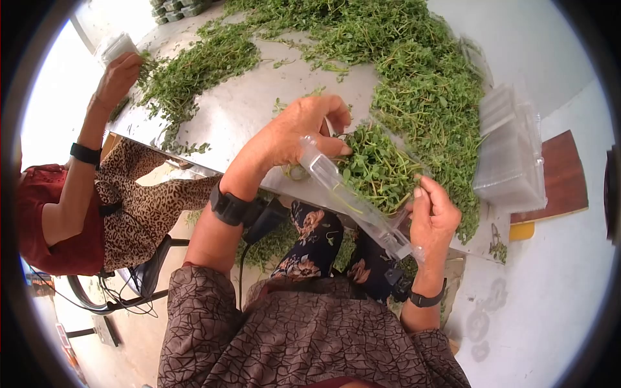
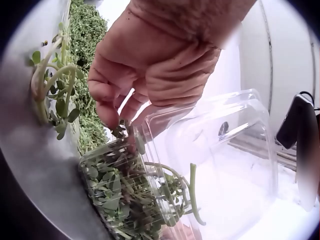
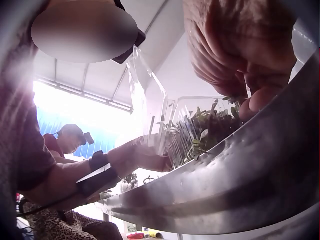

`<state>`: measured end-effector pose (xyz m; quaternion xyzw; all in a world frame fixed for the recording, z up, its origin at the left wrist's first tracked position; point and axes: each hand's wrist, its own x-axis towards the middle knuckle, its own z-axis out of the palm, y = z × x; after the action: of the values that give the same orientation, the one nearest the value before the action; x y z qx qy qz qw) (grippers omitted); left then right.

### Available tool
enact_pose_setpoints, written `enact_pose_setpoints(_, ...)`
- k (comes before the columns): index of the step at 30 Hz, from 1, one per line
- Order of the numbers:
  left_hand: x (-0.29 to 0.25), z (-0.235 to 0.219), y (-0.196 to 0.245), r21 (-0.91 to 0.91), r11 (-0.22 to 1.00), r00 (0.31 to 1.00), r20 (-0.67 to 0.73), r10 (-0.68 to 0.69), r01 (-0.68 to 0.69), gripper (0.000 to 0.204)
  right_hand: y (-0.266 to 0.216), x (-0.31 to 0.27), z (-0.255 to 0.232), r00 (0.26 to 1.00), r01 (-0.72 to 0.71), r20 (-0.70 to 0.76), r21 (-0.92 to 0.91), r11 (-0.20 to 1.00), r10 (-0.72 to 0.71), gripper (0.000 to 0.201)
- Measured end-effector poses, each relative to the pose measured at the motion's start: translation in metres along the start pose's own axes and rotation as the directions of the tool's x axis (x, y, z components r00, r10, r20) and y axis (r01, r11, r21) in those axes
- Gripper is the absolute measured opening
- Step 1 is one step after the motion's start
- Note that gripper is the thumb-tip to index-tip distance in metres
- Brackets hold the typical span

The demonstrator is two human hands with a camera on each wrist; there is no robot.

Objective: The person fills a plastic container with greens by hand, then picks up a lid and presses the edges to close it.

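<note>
Leafy sprigs [image 1: 378, 168] lay between the two hands, packed in a clear container [image 2: 95, 157] whose transparent lid [image 2: 235, 150] stood open on the side nearer the wearer's body. The right hand [image 1: 435, 216] had its grip on the container's end, thumb and fingers bent at the edge, with the sprigs just beside its fingertips. The left hand [image 1: 301, 129] reached over the opposite end, its fingers bent and its thumb touching the sprigs; whether that grip pinched a stem could not be told. A few pale stems stuck out over the rim beneath the left hand. Beyond both grips, a large heap of greens [image 1: 427, 97] spread over the metal worktop [image 1: 242, 119], and past the right grip stood a stack of clear containers [image 1: 508, 155]. Well apart from the left grip, another person's hand [image 1: 121, 74] was beside a smaller heap [image 1: 207, 64].
</note>
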<state>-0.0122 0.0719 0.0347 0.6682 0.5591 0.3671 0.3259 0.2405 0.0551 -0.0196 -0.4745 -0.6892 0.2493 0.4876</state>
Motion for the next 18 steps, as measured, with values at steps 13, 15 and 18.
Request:
enact_pose_setpoints(13, 0.0027, 0.0000, 0.0037, 0.109, 0.977, 0.983, 0.008, 0.182, -0.182, 0.015, -0.0036, 0.0003, -0.0004, 1.000, 0.022, 0.005, 0.017, 1.000, -0.022, 0.017)
enact_pose_setpoints(15, 0.0032, -0.0019, 0.0032, 0.100, 0.987, 0.991, 0.036, 0.126, -0.129, 0.016, -0.0032, 0.0000, -0.0012, 1.000, 0.022, 0.003, 0.020, 1.000, -0.022, 0.017)
enact_pose_setpoints(18, 0.0036, -0.0027, 0.0056, 0.093, 0.994, 0.995, 0.081, 0.055, -0.062, 0.016, -0.0050, 0.0006, -0.0029, 0.999, 0.035, 0.021, 0.010, 0.999, -0.035, 0.017)
